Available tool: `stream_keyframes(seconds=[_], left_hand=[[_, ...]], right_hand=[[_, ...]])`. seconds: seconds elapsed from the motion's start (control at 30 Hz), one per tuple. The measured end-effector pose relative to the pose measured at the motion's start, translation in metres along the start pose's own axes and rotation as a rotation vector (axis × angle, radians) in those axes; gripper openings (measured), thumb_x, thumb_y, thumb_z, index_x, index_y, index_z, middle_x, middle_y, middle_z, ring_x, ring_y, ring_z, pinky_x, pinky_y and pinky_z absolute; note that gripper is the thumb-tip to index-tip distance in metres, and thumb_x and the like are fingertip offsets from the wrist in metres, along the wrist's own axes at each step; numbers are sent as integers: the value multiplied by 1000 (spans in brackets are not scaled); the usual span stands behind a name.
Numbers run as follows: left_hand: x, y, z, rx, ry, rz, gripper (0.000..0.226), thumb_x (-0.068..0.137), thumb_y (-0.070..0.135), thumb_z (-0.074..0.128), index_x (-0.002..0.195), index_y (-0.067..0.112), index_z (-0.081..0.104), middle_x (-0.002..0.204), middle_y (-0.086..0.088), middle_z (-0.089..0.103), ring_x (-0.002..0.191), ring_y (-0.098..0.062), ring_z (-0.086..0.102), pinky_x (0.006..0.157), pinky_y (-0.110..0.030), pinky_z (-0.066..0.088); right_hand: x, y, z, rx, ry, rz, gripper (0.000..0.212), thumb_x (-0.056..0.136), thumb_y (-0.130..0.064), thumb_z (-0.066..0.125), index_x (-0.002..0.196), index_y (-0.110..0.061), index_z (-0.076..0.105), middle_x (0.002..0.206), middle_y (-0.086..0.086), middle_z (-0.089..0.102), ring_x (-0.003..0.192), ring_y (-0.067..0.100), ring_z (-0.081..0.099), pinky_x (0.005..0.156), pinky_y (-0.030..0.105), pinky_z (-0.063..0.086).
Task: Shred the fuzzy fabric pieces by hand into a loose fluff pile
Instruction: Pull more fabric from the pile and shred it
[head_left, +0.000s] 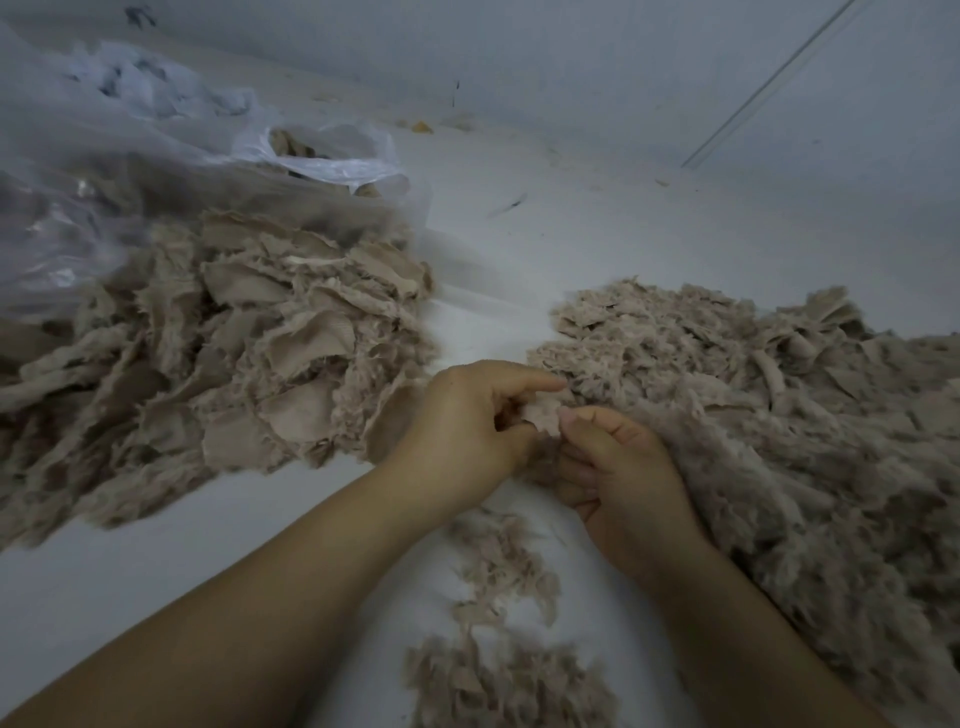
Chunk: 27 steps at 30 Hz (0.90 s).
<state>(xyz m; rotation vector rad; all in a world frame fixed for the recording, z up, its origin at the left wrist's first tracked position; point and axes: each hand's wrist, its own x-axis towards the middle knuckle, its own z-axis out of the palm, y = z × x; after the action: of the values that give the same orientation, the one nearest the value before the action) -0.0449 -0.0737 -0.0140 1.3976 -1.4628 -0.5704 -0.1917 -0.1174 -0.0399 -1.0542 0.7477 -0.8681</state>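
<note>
i have my left hand and right hand both pinching one small fuzzy scrap between the fabric heap and fluff pile (it looks feather-light, limp, easily torn), so i'd grip its frayed edges close together.

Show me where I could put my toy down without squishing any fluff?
Bare white floor lies beyond both heaps, right of the plastic bag. Another patch lies under the left forearm, below the fabric pieces. It is crowded around the fluff pile and both hands.
</note>
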Motion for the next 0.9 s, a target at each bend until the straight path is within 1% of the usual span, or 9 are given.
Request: stream_keyframes(seconds=[0.07,0.13,0.23,0.33,0.43,0.57,0.73,0.8,0.9], left_hand=[[0,2,-1,-115,77,-80,35,78,-7,73,95,23,74,67,2,66,55,-12,64,64,-40,59],[0,2,-1,-124,122,-74,34,78,-6,75,86,27,71,66,0,67,56,-17,67,66,-44,59],[-2,2,-1,36,62,102,28,76,-4,77,90,20,76,75,12,65,67,-3,63,68,-26,56],[-3,0,2,187,35,233,31,76,-6,73,99,13,76,81,24,56,75,12,54,70,-4,42],[-2,-5,2,194,82,129,36,77,-7,70,105,15,75,83,15,62,73,8,57,72,-7,46],[-2,-10,1,174,104,26,27,86,-1,66,108,14,70,82,11,62,72,-6,63,73,-26,55],[-3,-16,0,194,139,-24,16,91,7,63,106,14,62,80,9,60,69,-9,62,67,-28,54],[-1,-14,-1,44,105,-134,5,92,17,64,97,16,62,74,1,62,58,-14,62,56,-31,54],[0,-12,2,-271,7,-350,22,92,31,67,94,10,62,70,-12,67,45,-29,58,39,-28,43]], right_hand=[[0,-2,1,52,17,19,41,101,-10,46,63,-16,63,45,-7,53,35,1,46,34,12,29],[0,-4,2,82,18,23,43,101,-14,48,62,-19,66,47,-7,53,36,0,44,35,13,28],[-2,-4,4,31,-26,-5,37,92,-29,55,58,-24,68,48,-7,52,38,0,37,37,14,28],[-1,-1,2,23,2,-14,23,83,-29,61,66,-15,63,51,-1,38,41,4,28,38,17,26],[0,2,-1,49,42,-11,24,87,-22,59,65,-15,63,51,-2,37,41,4,29,38,17,27],[0,0,-1,71,38,1,23,84,-24,62,64,-15,56,54,-4,30,45,5,23,41,18,21],[1,0,-2,114,51,-9,27,88,-20,60,62,-17,57,53,-6,30,43,3,25,40,16,20],[2,0,0,140,49,-2,34,93,-16,56,60,-19,63,52,-7,32,42,3,26,39,16,21],[1,-3,3,209,36,11,23,85,-16,58,62,-17,63,51,-7,34,41,2,28,37,15,24]])
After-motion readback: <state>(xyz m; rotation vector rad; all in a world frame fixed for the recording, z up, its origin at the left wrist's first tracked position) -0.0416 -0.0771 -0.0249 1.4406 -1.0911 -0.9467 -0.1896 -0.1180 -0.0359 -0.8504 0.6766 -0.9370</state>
